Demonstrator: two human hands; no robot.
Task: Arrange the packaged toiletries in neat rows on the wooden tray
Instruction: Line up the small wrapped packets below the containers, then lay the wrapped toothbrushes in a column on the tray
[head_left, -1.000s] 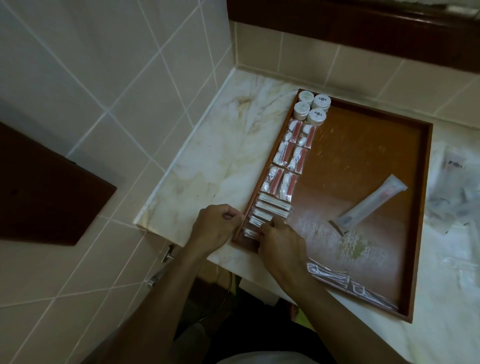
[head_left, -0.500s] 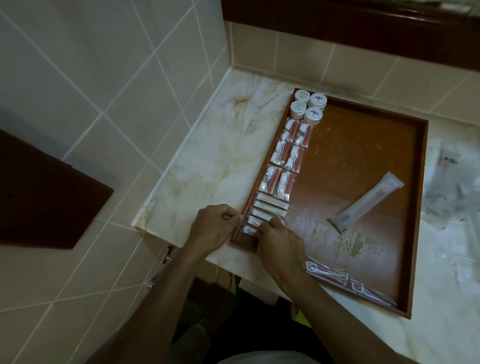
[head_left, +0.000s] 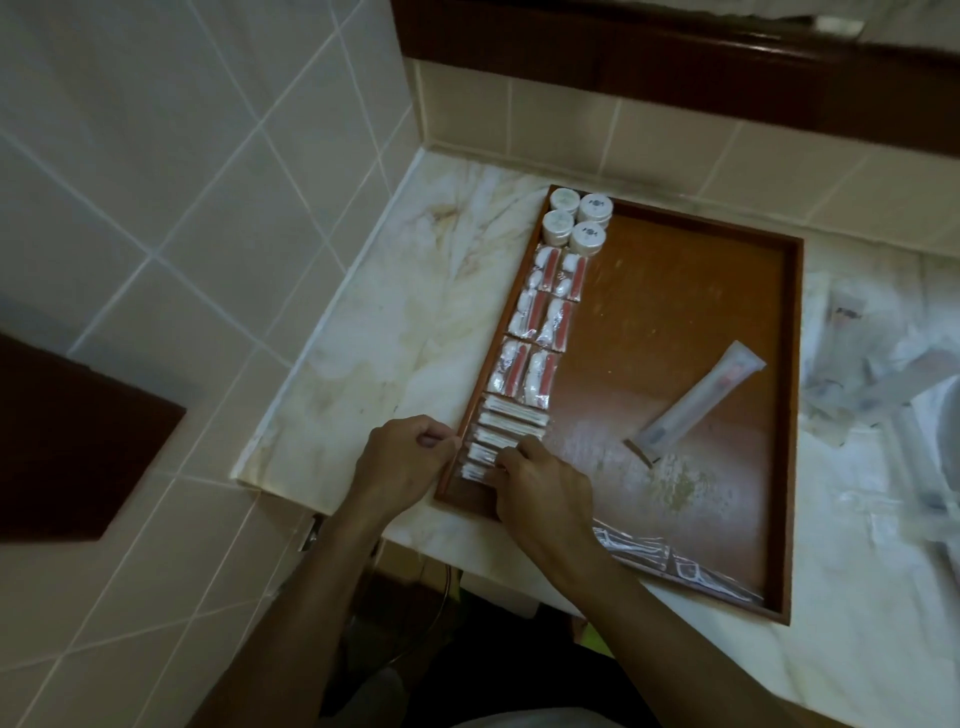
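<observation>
The right hand (head_left: 540, 488) pinched the white packets (head_left: 498, 434) stacked at the wooden tray's (head_left: 789, 415) near-left corner; the left hand (head_left: 402, 457), fingers curled, pinched the tray's left rim beside them.

Dim warm indoor light, soft overall blur, wide-angle bending at edges
</observation>
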